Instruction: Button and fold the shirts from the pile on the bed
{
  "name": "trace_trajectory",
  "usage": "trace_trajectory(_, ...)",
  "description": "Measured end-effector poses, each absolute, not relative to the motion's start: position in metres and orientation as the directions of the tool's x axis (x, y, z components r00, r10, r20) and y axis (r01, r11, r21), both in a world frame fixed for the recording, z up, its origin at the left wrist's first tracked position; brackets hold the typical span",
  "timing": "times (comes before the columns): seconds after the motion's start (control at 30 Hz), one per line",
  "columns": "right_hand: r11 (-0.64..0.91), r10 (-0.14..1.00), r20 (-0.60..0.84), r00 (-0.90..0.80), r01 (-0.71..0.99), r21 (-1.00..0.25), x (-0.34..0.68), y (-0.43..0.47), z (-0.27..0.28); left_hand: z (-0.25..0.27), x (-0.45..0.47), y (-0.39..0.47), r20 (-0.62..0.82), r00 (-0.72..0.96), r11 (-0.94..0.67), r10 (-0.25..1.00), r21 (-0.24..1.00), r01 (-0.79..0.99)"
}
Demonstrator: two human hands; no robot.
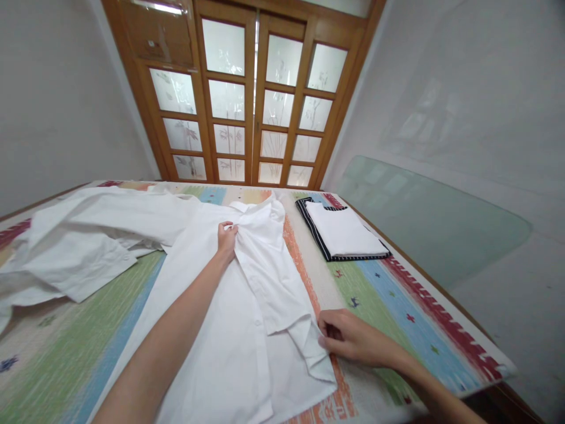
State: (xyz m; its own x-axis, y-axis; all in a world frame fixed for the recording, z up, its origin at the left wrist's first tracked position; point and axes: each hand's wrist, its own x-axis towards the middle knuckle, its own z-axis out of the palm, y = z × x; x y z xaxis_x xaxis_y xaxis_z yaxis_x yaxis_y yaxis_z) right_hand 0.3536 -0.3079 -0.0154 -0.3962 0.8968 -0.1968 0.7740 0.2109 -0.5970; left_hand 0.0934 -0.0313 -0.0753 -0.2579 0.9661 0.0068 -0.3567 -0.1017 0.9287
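Note:
A white button-up shirt point(212, 318) lies spread out on the patterned tablecloth, its collar toward the far edge. My left hand point(226, 238) is closed on the cloth just below the collar, pinching up the front so that creases run out from the fingers. My right hand point(348, 337) is at the shirt's right side, thumb and fingers closed on the edge of the fabric. Between the hands, the right part of the shirt lies folded inward over the front, one layer on another. A few buttons show along the front strip.
Another crumpled white garment point(88, 241) covers the table's left side. At the back right lies a folded stack, a white garment point(346, 229) upon a black striped one point(329, 254). The tablecloth point(384, 306) reaches the walls' side; wooden glass doors point(253, 100) stand behind.

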Motion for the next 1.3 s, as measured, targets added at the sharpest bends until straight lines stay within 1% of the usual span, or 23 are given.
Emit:
trace_trajectory(0.1, 0.147, 0.938, -0.142, -0.317, 0.732, -0.665, 0.368, -0.312, -0.01, -0.073, 0.093, -0.033, 0.029, -0.314, -0.132, 0.949, 0.94, -0.313)
trace_trajectory(0.17, 0.079, 0.967, -0.111, -0.231, 0.68, -0.729, 0.387, -0.312, -0.003, -0.072, 0.094, -0.036, 0.06, -0.294, -0.143, 0.954, 0.952, -0.271)
trace_trajectory(0.27, -0.021, 0.999, -0.044, -0.028, 0.569, -0.822, 0.418, -0.314, 0.004, -0.069, 0.096, -0.044, 0.11, -0.14, -0.134, 0.984, 0.975, -0.176)
trace_trajectory(0.37, -0.1, 0.986, -0.037, 0.161, 0.404, -0.909, 0.434, -0.319, 0.0, -0.067, 0.098, -0.05, 0.108, 0.028, -0.106, 0.994, 0.992, -0.075)
trace_trajectory(0.4, -0.113, 0.981, -0.049, 0.188, 0.348, -0.93, 0.435, -0.322, -0.004, -0.067, 0.099, -0.052, 0.1, 0.06, -0.097, 0.993, 0.994, -0.054)
trace_trajectory(0.47, -0.119, 0.983, -0.073, 0.167, 0.288, -0.95, 0.432, -0.33, -0.016, -0.067, 0.099, -0.053, 0.095, 0.094, -0.092, 0.991, 0.995, -0.034)
trace_trajectory(0.5, -0.111, 0.988, -0.074, 0.135, 0.296, -0.949, 0.429, -0.334, -0.023, -0.067, 0.099, -0.053, 0.099, 0.1, -0.096, 0.99, 0.995, -0.03)
trace_trajectory(0.57, -0.088, 0.995, -0.063, 0.078, 0.375, -0.923, 0.422, -0.341, -0.037, -0.067, 0.099, -0.053, 0.114, 0.105, -0.111, 0.988, 0.993, -0.03)
trace_trajectory(0.6, -0.078, 0.996, -0.05, 0.076, 0.418, -0.905, 0.419, -0.344, -0.044, -0.068, 0.099, -0.053, 0.123, 0.104, -0.121, 0.987, 0.992, -0.031)
trace_trajectory(0.67, -0.073, 0.991, -0.012, 0.135, 0.454, -0.888, 0.415, -0.349, -0.054, -0.069, 0.099, -0.052, 0.14, 0.096, -0.137, 0.986, 0.99, -0.032)
trace_trajectory(0.77, -0.057, 0.97, 0.039, 0.238, 0.386, -0.921, 0.413, -0.353, -0.06, -0.069, 0.099, -0.053, 0.157, 0.092, -0.154, 0.983, 0.987, -0.035)
trace_trajectory(0.83, -0.041, 0.969, 0.051, 0.243, 0.361, -0.932, 0.411, -0.355, -0.059, -0.069, 0.1, -0.053, 0.16, 0.096, -0.158, 0.982, 0.987, -0.033)
trace_trajectory(0.93, -0.058, 0.968, 0.04, 0.246, 0.38, -0.923, 0.405, -0.354, -0.058, -0.068, 0.099, -0.054, 0.164, 0.094, -0.162, 0.982, 0.986, -0.031)
trace_trajectory(1.03, -0.085, 0.94, 0.041, 0.338, 0.351, -0.932, 0.398, -0.349, -0.059, -0.068, 0.099, -0.054, 0.167, 0.089, -0.164, 0.982, 0.985, -0.045)
trace_trajectory(1.13, -0.073, 0.903, 0.073, 0.423, 0.319, -0.945, 0.396, -0.344, -0.061, -0.069, 0.099, -0.053, 0.169, 0.08, -0.165, 0.982, 0.985, -0.05)
trace_trajectory(1.2, -0.055, 0.882, 0.126, 0.453, 0.366, -0.929, 0.397, -0.344, -0.063, -0.069, 0.099, -0.053, 0.176, 0.073, -0.173, 0.982, 0.984, -0.047)
trace_trajectory(1.27, -0.048, 0.879, 0.196, 0.435, 0.489, -0.871, 0.4, -0.348, -0.064, -0.069, 0.098, -0.052, 0.181, 0.055, -0.179, 0.982, 0.983, -0.042)
trace_trajectory(1.3, -0.049, 0.886, 0.229, 0.403, 0.573, -0.818, 0.402, -0.351, -0.064, -0.069, 0.098, -0.053, 0.182, 0.042, -0.181, 0.982, 0.983, -0.039)
